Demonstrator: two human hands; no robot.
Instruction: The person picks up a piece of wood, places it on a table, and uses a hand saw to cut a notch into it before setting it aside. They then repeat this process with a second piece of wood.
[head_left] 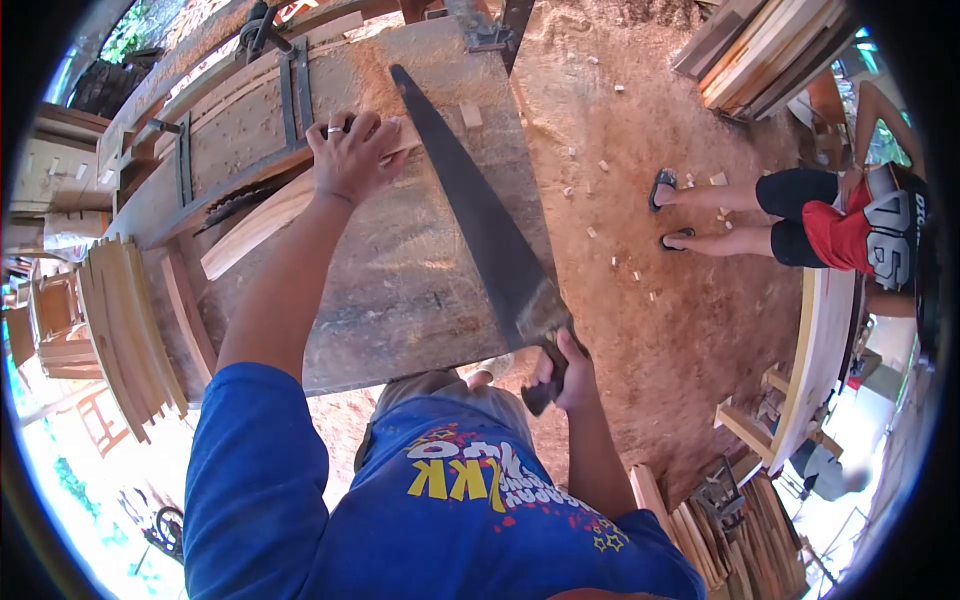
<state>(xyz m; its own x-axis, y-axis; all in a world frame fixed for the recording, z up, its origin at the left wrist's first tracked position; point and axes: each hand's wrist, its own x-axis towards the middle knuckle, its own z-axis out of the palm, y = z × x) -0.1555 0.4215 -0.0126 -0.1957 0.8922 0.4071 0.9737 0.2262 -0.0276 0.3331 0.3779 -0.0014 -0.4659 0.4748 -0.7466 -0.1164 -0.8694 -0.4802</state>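
My right hand point(573, 372) is wrapped round the dark handle of a handsaw point(470, 210). Its long blade slants up and left across the workbench point(400, 310), close beside the end of a pale wooden board point(262, 225). My left hand point(352, 155), with a ring on one finger, presses down on that board with bent fingers, and its fingertips curl over the near end. Part of the board is hidden under the hand and forearm. A small wood offcut point(470, 115) lies on the bench to the right of the blade tip.
Sawdust point(375, 75) covers the bench's far part. A second saw blade point(245, 200) lies left of the board, near metal clamp bars point(295, 95). Stacked planks point(125, 330) stand at left, more lumber point(770, 55) upper right. A person in a red top point(840, 235) stands at right.
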